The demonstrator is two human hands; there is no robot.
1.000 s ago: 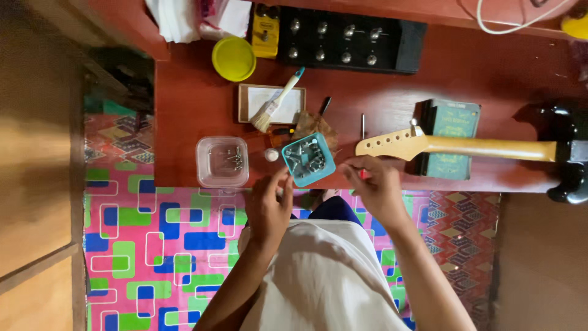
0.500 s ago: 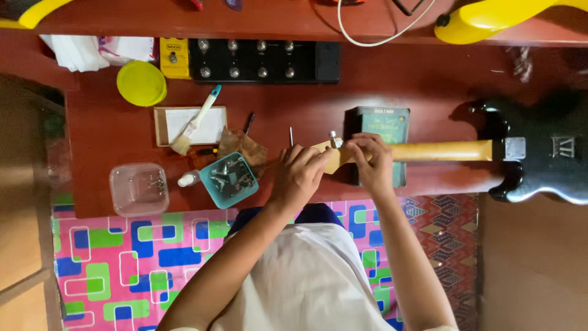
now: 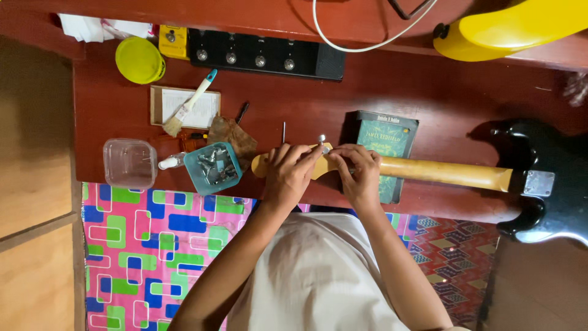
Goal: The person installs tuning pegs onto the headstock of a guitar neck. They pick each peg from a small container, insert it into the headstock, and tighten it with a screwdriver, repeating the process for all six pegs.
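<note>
Headstock: pale guitar headstock (image 3: 263,164) lies at the desk's near edge, the neck (image 3: 441,172) running toward 3 o'clock to the black body (image 3: 545,184); the neck rests across a green book (image 3: 386,138).
Left hand: your left hand (image 3: 288,175) covers the headstock, fingers (image 3: 301,160) curled down on it; whether they pinch a part, I cannot tell.
Right hand: your right hand (image 3: 358,175) grips the neck just at 3 o'clock of the left, fingers closed toward the small metal tuner post (image 3: 321,140) standing at the headstock's far edge.
Risk 1: the post looks loose-standing; a slip of your fingers could drop it off the desk (image 3: 429,98) onto the patterned mat (image 3: 153,239).
Risk 2: the headstock overhangs the edge; downward pressure could tip the neck off the book.
Risk 3: your left wrist sits near the teal tub of metal parts (image 3: 213,167) at 9 o'clock; a nudge could spill it.
Count: hands 2; guitars 2 (black, yellow (image 3: 514,27)); teal tub 1; clear box (image 3: 128,163) 1; brush (image 3: 190,103) 1; yellow lid (image 3: 139,60) 1; book 1; pedal board (image 3: 263,55) 1.
</note>
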